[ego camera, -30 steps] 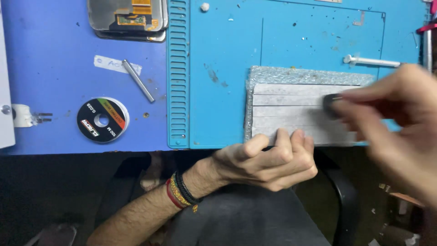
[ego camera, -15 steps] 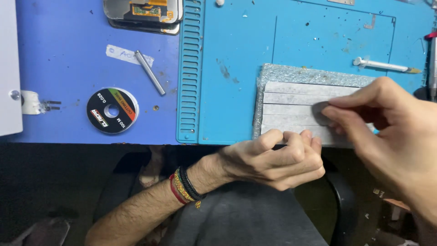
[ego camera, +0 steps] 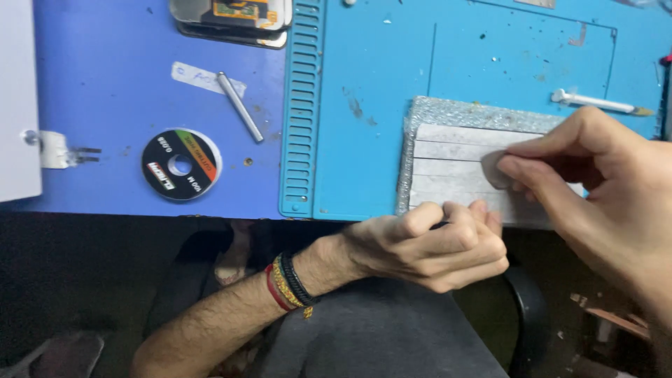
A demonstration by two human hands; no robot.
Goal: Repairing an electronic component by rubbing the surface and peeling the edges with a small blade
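Since a second ago: our right hand (ego camera: pixel 602 189) has drawn back along the grey striped panel (ego camera: pixel 455 168), uncovering more of its strips.
Right grip: thumb and forefinger pinched shut on a pale strip end, we judge to peel it.
Left hand (ego camera: pixel 434 245): curled into a fist on the panel's near edge, apparently pinning it.
Panel place: near edge of the blue mat (ego camera: pixel 364 84).
Beside: wire spool (ego camera: pixel 180 165), metal rod (ego camera: pixel 239 106).

Two hands: left grip (ego camera: pixel 427 241) and right grip (ego camera: pixel 595 182). One bubble-wrap pad (ego camera: pixel 455 115), one wire spool (ego camera: pixel 181 164), one metal rod (ego camera: pixel 239 107), one white-handled tool (ego camera: pixel 598 103), three wristbands (ego camera: pixel 288 283).
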